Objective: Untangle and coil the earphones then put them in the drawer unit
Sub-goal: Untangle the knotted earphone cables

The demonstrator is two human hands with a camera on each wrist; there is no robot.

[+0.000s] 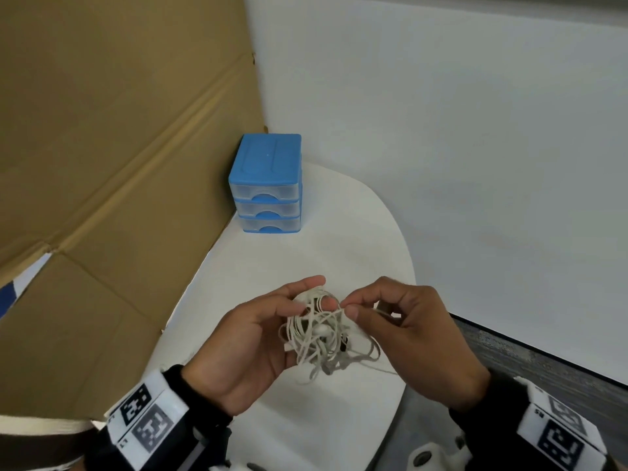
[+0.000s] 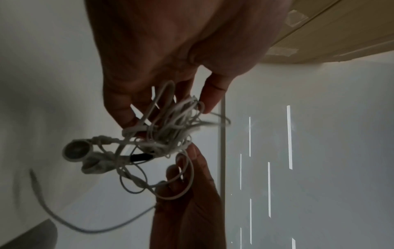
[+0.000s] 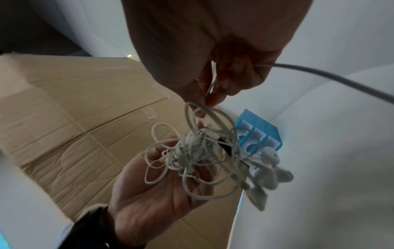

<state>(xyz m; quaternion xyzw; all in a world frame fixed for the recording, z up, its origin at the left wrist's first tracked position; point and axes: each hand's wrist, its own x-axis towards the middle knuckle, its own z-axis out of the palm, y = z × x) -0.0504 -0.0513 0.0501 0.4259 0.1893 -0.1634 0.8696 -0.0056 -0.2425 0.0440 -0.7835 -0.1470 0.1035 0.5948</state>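
Observation:
A tangled bundle of white earphones hangs above the white table between both hands. My left hand holds the knot from the left, fingers and thumb curled round its top. My right hand pinches one strand of the cable at the bundle's upper right. The left wrist view shows the tangle with an earbud sticking out. In the right wrist view the bundle lies in the left palm and two earbuds dangle. The blue drawer unit stands at the table's far corner, all three drawers closed.
A large cardboard sheet leans along the table's left side. A white wall runs behind and to the right. The white table has a rounded right edge, with grey floor beyond it.

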